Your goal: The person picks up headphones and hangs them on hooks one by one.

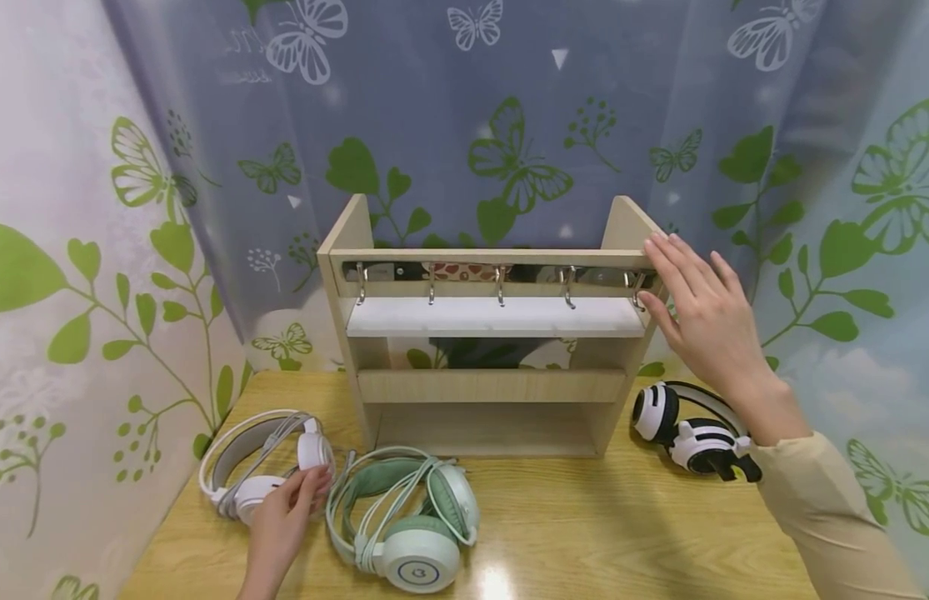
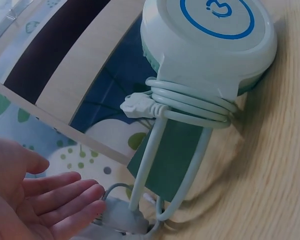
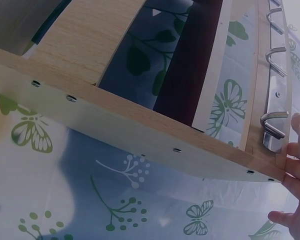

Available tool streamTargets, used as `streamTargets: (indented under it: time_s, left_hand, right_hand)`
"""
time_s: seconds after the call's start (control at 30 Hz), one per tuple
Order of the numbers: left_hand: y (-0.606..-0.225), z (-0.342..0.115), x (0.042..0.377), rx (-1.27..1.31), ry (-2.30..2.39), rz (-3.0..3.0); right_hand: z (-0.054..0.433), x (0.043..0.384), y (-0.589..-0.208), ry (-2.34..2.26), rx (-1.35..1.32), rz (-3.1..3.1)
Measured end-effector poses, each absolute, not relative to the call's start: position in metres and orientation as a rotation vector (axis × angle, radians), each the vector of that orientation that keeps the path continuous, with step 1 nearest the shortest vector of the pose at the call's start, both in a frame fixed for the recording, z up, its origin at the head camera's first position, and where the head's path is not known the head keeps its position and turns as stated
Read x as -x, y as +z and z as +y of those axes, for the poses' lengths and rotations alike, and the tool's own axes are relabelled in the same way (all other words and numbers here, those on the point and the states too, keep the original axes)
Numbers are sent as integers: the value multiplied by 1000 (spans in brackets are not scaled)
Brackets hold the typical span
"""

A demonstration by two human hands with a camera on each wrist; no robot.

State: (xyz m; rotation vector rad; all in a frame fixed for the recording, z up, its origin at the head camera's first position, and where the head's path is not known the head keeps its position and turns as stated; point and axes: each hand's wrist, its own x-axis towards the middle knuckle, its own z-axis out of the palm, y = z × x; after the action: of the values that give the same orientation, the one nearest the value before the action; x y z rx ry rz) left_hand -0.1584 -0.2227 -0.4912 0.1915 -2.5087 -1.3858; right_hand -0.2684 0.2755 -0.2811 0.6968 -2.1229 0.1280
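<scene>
At the left of the table, white headphones lie with their grey cable wound about the band. My left hand is right at their near ear cups, its fingers loosely extended and the thumb apart in the left wrist view. Just right of it rest mint-green headphones, their cable wrapped round the band below one cup. My right hand touches the upper right corner of a small wooden rack, with fingers straight. Along the rack's top front runs a metal strip with several silver hooks, all bare.
Black-and-white headphones lie right of the rack, beneath my right forearm. A white shelf board crosses the rack below the hooks. Curtains with butterflies and leaves enclose the wooden table at the back and sides.
</scene>
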Motion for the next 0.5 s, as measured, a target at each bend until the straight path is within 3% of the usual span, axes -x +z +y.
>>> streamTargets:
  time_s: [0.5]
  left_hand:
    - [-494, -225, 150, -254, -1371, -2488]
  right_hand:
    - [276, 270, -283, 146, -700, -2111]
